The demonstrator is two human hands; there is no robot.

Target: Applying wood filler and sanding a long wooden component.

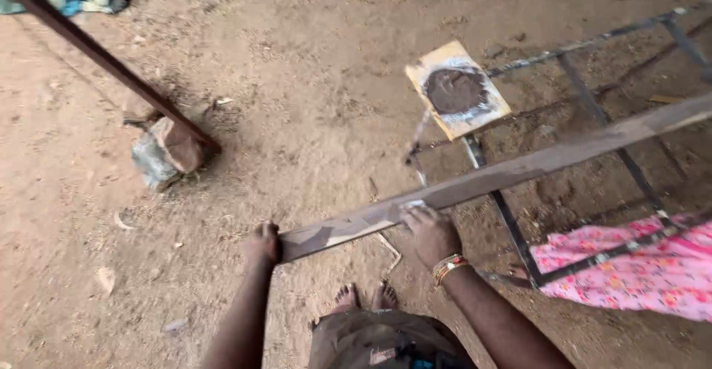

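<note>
Gripping the near end of a long wooden plank (489,176), the left hand (263,244) is clenching it; the right hand (429,234) is pressing flat on top. Plank is lying across a metal frame (593,109), beside a paste-smeared square board (457,89); pink floral cloth (638,269) is draping the frame nearby.

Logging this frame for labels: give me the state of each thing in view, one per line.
long grey wooden plank: raised, slanting, lying across the frame
left hand: closed on the plank's near end
right hand: pressing flat on the plank's top
dark metal bar frame: lying on the dirt
square tan board: smeared with dark paste
pink floral cloth: draped under the frame's corner
</note>
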